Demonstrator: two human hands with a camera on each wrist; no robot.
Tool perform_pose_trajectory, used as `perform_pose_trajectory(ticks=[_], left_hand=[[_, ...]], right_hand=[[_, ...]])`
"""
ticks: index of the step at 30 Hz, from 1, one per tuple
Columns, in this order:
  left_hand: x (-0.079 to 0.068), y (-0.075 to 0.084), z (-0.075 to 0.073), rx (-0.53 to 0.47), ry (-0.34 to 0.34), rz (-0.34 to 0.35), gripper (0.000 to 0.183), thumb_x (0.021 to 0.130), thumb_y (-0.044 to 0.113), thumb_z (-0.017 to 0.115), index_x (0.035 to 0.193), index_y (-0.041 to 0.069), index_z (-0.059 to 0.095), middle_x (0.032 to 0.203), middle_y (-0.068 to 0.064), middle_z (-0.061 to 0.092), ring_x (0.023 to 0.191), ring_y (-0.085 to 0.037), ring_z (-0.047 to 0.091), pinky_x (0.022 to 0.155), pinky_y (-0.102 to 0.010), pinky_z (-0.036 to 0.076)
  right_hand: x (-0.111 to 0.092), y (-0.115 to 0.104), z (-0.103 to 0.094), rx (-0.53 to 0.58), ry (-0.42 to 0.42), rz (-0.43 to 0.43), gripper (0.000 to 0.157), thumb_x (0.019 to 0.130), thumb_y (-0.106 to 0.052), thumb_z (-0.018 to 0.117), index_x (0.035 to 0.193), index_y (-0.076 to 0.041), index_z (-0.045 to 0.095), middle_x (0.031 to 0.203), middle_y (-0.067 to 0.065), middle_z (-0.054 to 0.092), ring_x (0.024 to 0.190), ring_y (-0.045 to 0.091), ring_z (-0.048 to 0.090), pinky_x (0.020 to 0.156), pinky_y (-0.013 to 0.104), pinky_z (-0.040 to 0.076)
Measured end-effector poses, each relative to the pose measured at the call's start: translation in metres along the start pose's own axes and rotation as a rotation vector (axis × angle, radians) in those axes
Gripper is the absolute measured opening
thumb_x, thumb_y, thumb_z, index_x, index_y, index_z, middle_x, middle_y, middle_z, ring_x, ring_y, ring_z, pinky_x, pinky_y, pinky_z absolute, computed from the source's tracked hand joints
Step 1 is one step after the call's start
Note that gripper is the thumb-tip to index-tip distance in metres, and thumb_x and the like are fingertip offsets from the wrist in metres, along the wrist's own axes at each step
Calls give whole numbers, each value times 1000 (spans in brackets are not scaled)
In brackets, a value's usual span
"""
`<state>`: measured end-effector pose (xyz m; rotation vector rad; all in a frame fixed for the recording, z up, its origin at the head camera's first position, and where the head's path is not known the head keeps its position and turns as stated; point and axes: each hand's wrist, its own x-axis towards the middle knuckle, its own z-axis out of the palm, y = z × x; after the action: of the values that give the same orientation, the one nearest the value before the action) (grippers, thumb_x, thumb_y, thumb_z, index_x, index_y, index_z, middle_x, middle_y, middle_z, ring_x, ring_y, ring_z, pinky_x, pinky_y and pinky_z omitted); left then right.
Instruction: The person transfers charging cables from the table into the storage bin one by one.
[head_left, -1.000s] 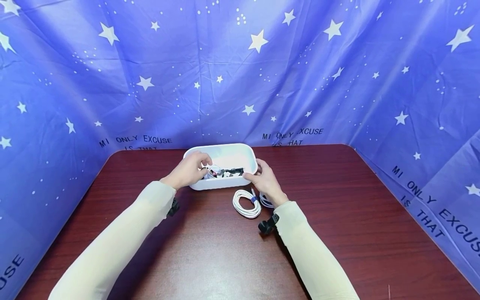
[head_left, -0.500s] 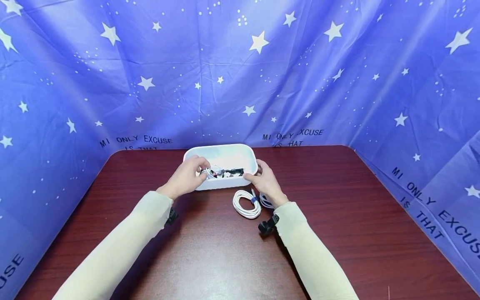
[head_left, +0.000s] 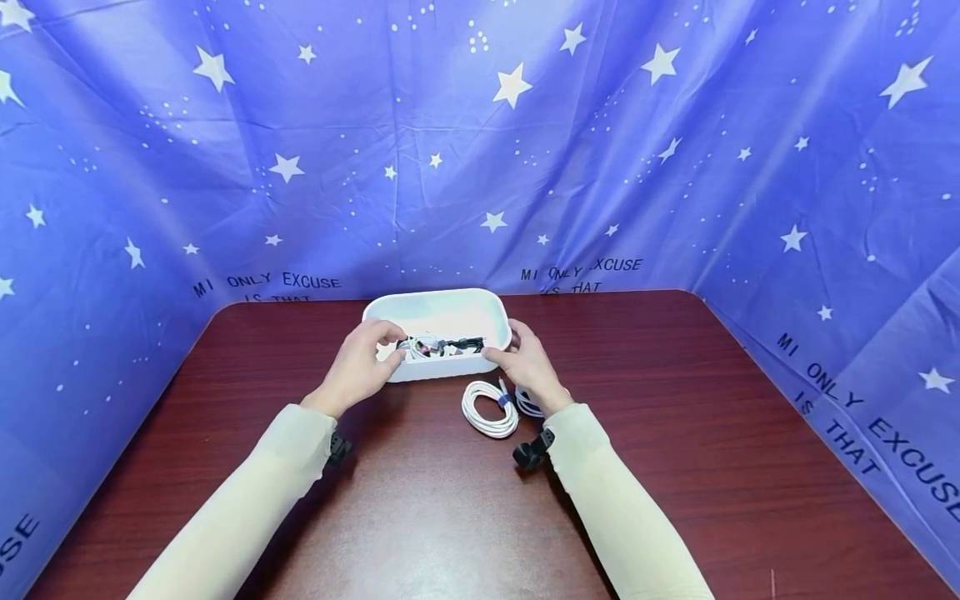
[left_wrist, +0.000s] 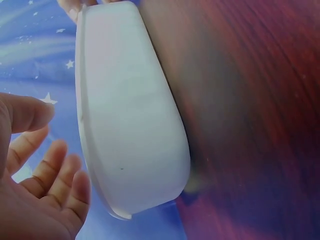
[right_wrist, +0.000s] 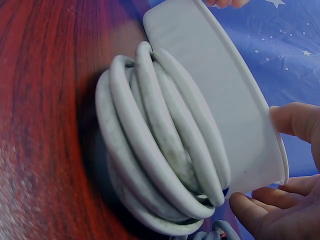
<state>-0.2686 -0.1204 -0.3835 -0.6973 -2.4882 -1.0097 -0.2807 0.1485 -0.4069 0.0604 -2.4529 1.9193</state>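
A white oval-ended storage box (head_left: 442,367) stands near the table's back edge. Inside it lie a small coiled white cable (head_left: 415,347) and a black cable (head_left: 467,343), among other small items. My left hand (head_left: 358,367) hovers at the box's left end, fingers loosely bent and holding nothing; the left wrist view shows this hand (left_wrist: 45,185) apart from the wall. At the other end my right hand (head_left: 528,362) grips the box, thumb on the rim and fingers round the outside. In front of the box lies a coiled white cable (head_left: 489,410) with a blue tie.
A second coiled cable (head_left: 528,403) lies partly hidden under my right wrist; thick white loops (right_wrist: 155,145) fill the right wrist view. The dark red wooden table (head_left: 675,433) is bounded by a blue star-patterned curtain (head_left: 450,125) at the back and sides.
My left hand has drawn back from inside the box toward its left front, leaving the small white cable there. My right hand keeps its grip on the box's right end.
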Motion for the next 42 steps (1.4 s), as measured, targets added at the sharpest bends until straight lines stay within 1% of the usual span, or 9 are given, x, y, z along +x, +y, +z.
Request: perform_pose_trajectory(ticks=[3,7,13,18,22,26,30,34,42], left_hand=[[-3,-1,0,-39,50,1,19,80,2,70,99,3,66,99,-12,62,92,-25,54,78,-44,48],[-7,-2,1,-76,115,-3,20,79,1,71,98,1,65,96,-15,60,90,-27,54,76,-45,48],[-14,-4,2,-102,198,-77,25,80,2,69,104,-1,63,95,-16,58,87,-29,54,70,-40,46],[-17,-7,3,-132,269,-110,27,79,0,69,105,-2,63,96,-20,57,85,-34,54,72,-46,46],[-20,-9,3,-144,329,-187,29,78,1,70,105,-1,64,98,-17,57,85,-34,56,75,-45,45],[-22,-9,3,-164,364,-284,32,78,4,71,108,-1,64,102,-18,56,92,-32,54,81,-41,41],[-25,-10,3,-199,372,-352,35,79,4,71,111,-4,60,105,-19,55,98,-32,52,85,-41,43],[-26,-13,4,-241,355,-421,38,80,5,70,115,-5,56,110,-19,52,102,-31,52,88,-43,47],[-24,-16,6,-308,270,-561,49,82,8,69,125,-4,49,122,-20,49,111,-32,50,94,-41,44]], right_hand=[[0,0,0,-9,5,7,72,84,-9,69,144,-1,31,133,22,50,114,28,57,90,37,49],[-1,0,1,-26,6,12,73,84,-9,69,145,-2,30,135,21,49,116,28,56,90,37,49],[0,0,1,-16,5,3,72,83,-9,69,144,-1,31,134,22,50,115,28,56,90,38,49],[0,0,0,-9,4,-3,72,83,-8,69,144,0,31,134,24,50,115,29,56,91,38,49],[0,-1,0,-11,5,1,73,83,-7,69,144,0,31,134,24,50,115,29,56,91,38,48],[0,-1,0,-10,-1,8,73,83,-7,70,145,-1,31,134,23,50,115,29,56,91,37,49],[0,-1,0,-19,-3,17,74,83,-9,70,145,-2,30,134,22,50,115,27,56,89,36,49],[-1,-2,0,-11,-3,16,73,83,-9,70,145,-2,31,134,22,51,114,28,57,90,37,49],[-1,-2,0,-6,-6,11,72,83,-9,69,144,-2,31,133,22,51,114,27,57,89,36,50]])
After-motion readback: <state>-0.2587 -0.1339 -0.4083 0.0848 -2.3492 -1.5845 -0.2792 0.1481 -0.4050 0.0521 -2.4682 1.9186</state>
